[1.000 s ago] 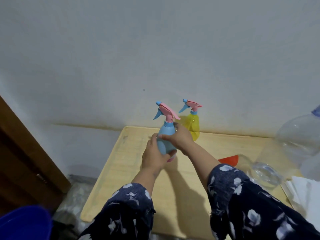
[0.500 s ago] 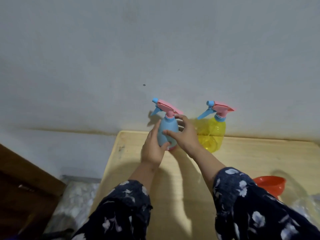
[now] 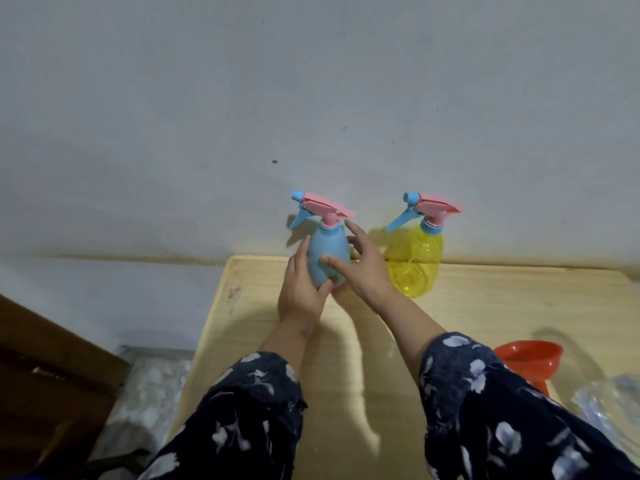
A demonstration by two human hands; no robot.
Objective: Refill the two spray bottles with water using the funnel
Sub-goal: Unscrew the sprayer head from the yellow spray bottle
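Note:
A blue spray bottle (image 3: 329,252) with a pink and blue trigger head stands upright at the back of the wooden table (image 3: 346,382), close to the wall. My left hand (image 3: 299,296) cups its left side, with the thumb curled against its base. My right hand (image 3: 367,271) is on its right side, fingers straight and spread, the thumb lying across the bottle's front. A yellow see-through spray bottle (image 3: 415,261) stands upright just to the right of it. An orange funnel (image 3: 528,358) lies on the table at the right, behind my right sleeve.
A clear plastic container (image 3: 609,407) shows blurred at the right edge beside the funnel. Dark brown wooden furniture (image 3: 52,375) stands to the left of the table, with a patterned floor between. The wall runs straight behind both bottles.
The blue bottle went from held above the table to standing near the wall beside the yellow one. My right hand's fingers have spread off it. The view shifted toward the wall.

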